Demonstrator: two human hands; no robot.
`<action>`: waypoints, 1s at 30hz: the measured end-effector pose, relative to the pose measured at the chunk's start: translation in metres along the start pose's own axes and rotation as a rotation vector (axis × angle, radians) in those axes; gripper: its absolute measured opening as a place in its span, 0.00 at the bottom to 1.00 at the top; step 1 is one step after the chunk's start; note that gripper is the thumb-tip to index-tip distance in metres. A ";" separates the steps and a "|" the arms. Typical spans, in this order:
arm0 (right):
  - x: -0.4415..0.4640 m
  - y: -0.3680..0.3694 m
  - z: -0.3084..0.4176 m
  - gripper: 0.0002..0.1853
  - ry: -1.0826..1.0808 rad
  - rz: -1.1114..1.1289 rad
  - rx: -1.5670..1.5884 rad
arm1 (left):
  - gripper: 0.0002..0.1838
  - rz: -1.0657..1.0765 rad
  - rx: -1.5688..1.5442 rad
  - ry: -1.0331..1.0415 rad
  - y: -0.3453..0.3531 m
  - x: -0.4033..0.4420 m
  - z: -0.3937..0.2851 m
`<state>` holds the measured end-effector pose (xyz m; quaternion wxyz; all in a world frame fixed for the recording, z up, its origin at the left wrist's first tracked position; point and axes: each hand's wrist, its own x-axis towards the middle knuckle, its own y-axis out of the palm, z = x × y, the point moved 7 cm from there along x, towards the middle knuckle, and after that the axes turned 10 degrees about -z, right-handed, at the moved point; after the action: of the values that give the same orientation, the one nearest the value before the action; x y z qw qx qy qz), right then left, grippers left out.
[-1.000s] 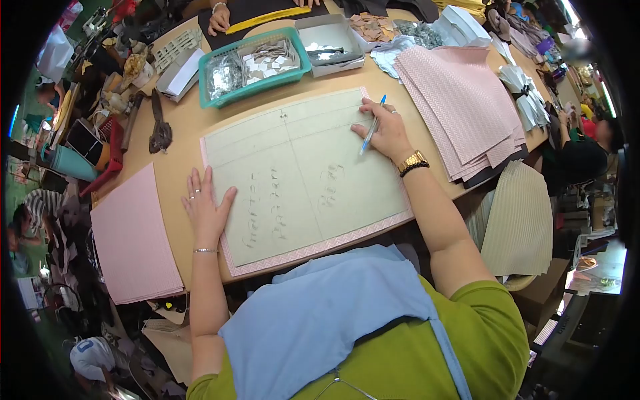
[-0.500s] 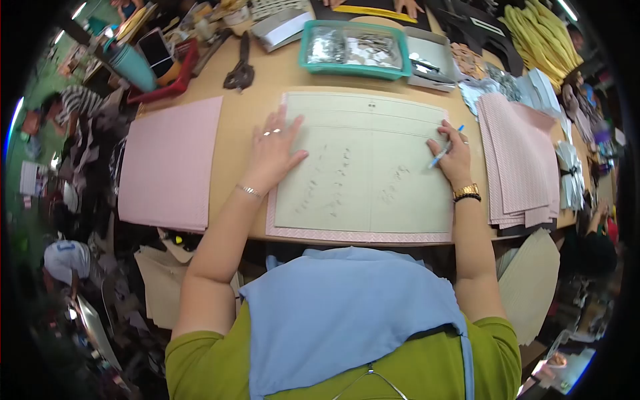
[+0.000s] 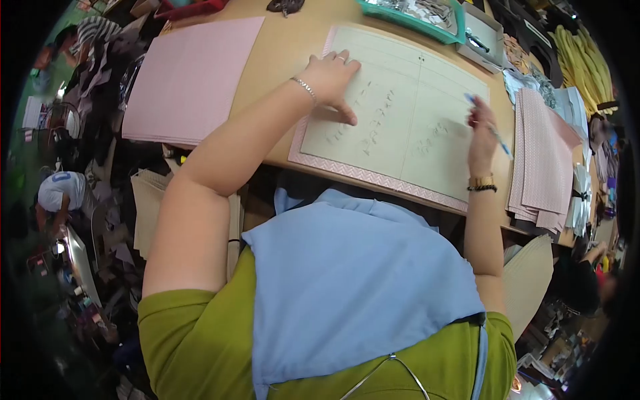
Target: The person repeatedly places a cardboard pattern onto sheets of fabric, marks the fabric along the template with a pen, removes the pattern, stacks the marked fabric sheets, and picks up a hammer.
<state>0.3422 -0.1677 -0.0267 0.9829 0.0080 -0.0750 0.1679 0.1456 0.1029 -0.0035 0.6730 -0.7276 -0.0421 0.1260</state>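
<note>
A pale green card pattern [image 3: 390, 140] with ruled lines and handwriting lies on a pink patterned sheet [image 3: 373, 171], whose border shows along the left and front. My left hand [image 3: 333, 80] rests on the card's upper left part, fingers spread and thumb apart. At the card's right edge, my right hand [image 3: 481, 141] grips a blue and white pen [image 3: 501, 143]. The pen slants across the hand, one end up left and the other down right. This hand is slightly blurred, and I cannot tell whether it touches the card.
A pink sheet stack [image 3: 193, 80] lies at the left, and folded pink sheets [image 3: 540, 160] at the right. Behind the card stand a teal tray [image 3: 413, 23] of small metal pieces and an open white box [image 3: 483, 37]. Yellow material [image 3: 583, 67] sits far right.
The view has tilted, so the card appears slanted and higher. My right hand has lifted and turned the pen, which slants the other way. My left hand stays on the card's left side.
</note>
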 end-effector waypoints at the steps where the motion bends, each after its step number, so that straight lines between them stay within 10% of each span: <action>1: -0.026 0.033 0.009 0.16 0.006 0.122 -0.007 | 0.65 0.007 -0.004 -0.009 0.000 -0.001 0.000; 4: -0.108 0.121 0.032 0.14 0.097 0.571 0.037 | 0.65 0.016 -0.013 -0.021 0.000 -0.003 -0.001; 9: -0.168 0.194 0.078 0.06 -0.389 0.917 -0.152 | 0.66 -0.014 -0.032 -0.014 0.000 -0.003 0.000; 30: -0.169 0.194 0.075 0.04 -0.536 0.980 -0.321 | 0.65 0.013 -0.051 -0.026 0.001 -0.001 0.000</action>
<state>0.1091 -0.0434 0.0198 0.7260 -0.1345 -0.3409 0.5819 0.1443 0.1022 -0.0045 0.6527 -0.7431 -0.0492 0.1388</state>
